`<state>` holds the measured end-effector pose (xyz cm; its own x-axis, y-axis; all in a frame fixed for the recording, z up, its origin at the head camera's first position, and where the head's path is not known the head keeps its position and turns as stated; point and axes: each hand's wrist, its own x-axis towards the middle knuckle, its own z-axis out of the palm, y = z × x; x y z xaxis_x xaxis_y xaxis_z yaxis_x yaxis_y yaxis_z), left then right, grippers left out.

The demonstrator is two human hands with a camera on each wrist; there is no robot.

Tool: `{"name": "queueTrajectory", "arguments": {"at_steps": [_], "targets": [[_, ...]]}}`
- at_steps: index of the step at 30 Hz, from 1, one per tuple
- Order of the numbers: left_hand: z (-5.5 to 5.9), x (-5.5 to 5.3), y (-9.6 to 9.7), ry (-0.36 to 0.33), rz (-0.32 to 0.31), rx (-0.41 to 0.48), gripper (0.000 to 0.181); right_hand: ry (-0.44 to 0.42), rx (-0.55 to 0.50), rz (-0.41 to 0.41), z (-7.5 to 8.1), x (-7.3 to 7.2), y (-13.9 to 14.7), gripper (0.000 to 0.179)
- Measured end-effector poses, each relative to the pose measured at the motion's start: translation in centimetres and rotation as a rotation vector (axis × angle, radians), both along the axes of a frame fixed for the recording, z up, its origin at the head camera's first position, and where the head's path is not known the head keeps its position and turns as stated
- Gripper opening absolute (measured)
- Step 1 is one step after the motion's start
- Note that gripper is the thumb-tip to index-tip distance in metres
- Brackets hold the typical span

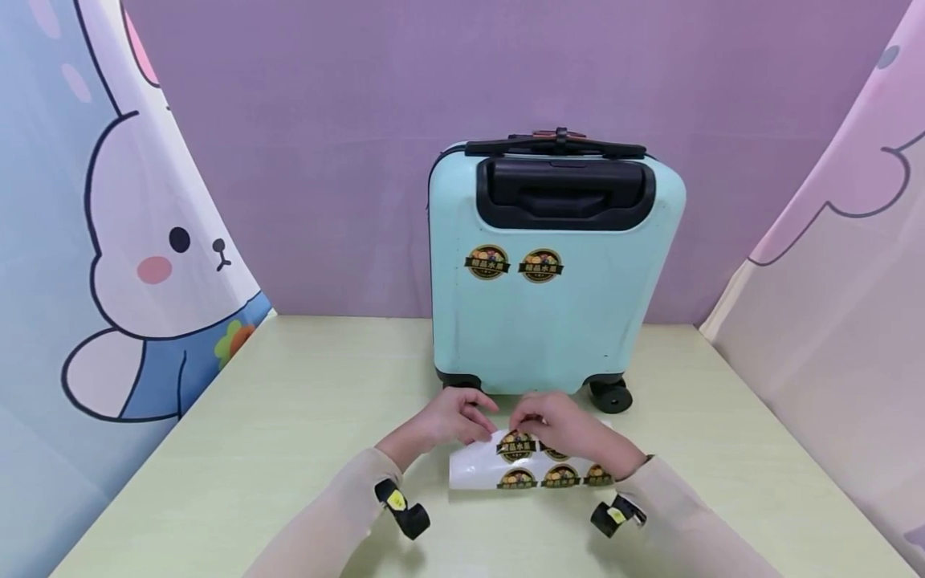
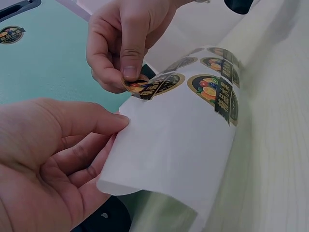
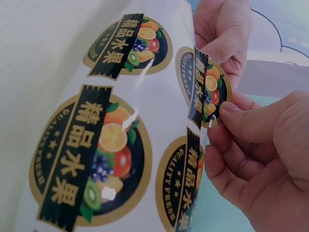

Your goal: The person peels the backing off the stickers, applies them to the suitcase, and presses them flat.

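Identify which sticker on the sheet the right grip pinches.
In the head view, the sheet's upper-row sticker nearest the left grip: the right grip pinches its fruit-side edge; the other stickers are not pinched.

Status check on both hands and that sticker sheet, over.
Left hand pinching edge of sticker sheet. Right hand pinching one sticker, partly lifted off the sheet. Two stickers on suitcase. Nothing visibly in the way.

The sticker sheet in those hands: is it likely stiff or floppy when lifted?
Probably floppy: the sticker sheet bends into a curve in the left wrist view. Likely light, since its edge looks paper-thin. Glossy highlights hint at a somewhat slippery face.
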<state>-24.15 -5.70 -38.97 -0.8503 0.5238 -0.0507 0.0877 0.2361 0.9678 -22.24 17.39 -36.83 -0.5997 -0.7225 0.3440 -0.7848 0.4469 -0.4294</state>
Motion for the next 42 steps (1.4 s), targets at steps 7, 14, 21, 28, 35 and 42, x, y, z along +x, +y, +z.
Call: {"name": "queueTrajectory", "arguments": {"at_steps": [7,14,21,28,35,42], "targets": [[-0.2,0.0,-0.1,-0.020,0.019,-0.010,0.038,-0.058,0.005,-0.007,0.3,0.0,0.2,0.017],[-0.6,-0.3,-0.3,-0.027,0.011,-0.015,0.039,-0.119,-0.003,-0.015,0.5,0.1,0.3,0.016],[-1.1,-0.6,-0.5,-0.030,0.012,-0.020,0.041,-0.175,0.003,-0.049,1.0,0.2,0.4,0.016],[-1.3,-0.6,-0.5,-0.027,0.024,-0.024,0.041,-0.216,-0.001,-0.087,1.2,0.0,0.7,0.017],[-1.3,-0.6,-0.5,-0.023,0.033,-0.039,0.042,-0.211,-0.001,-0.091,1.2,-0.1,0.8,0.017],[-2.0,-0.8,-0.6,-0.031,0.047,-0.038,0.040,-0.196,-0.006,-0.103,1.3,-0.1,1.0,0.016]]}}
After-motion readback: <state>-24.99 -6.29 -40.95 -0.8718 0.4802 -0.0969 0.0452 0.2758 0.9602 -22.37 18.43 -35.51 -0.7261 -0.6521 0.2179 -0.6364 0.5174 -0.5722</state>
